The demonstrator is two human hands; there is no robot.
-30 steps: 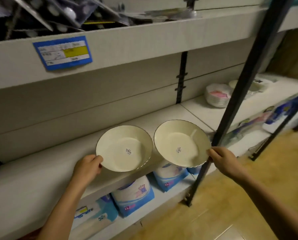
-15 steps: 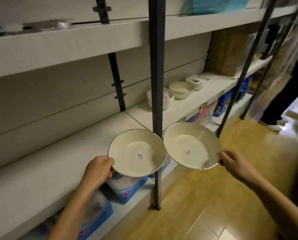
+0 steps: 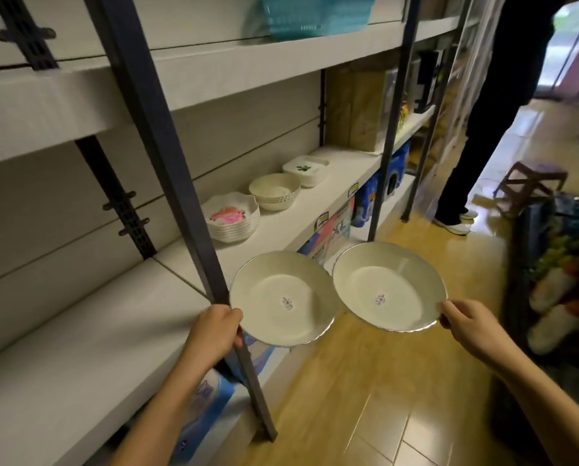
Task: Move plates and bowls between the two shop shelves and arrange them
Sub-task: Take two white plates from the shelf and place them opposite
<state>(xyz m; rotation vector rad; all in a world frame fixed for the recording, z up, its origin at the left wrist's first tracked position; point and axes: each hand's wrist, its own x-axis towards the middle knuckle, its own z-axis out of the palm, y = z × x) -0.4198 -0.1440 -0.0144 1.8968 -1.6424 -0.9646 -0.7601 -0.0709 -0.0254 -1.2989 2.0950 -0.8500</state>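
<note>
The person's left hand (image 3: 214, 332) pinches the rim of a cream deep plate (image 3: 283, 299) at its 8 o'clock edge, fingers closed on it, thumb on top. The right hand (image 3: 466, 326) grips a second matching plate (image 3: 387, 285) the same way at its 4 o'clock edge. Both plates are held level in the air, off the shelf, their scalloped rims nearly touching or slightly overlapping where they meet; which, cannot be told. Each carries a small sticker at its centre. The left plate's rim sits just beside a dark metal upright post (image 3: 167, 169), which crosses in front of the left hand's fingers. At 10 o'clock from the plates, the white shelf (image 3: 79, 338) lies bare up to the post. Beyond it, at 12 o'clock, the shelf holds a stack of pink-flowered plates (image 3: 232, 218), then a stack of cream bowls (image 3: 274, 191), then square white dishes (image 3: 305, 169), each near the next, with bare board along the front edge. To the right, wooden floor (image 3: 365, 398) lies open, with another person's dark legs (image 3: 483, 129) at 1 o'clock.
</note>
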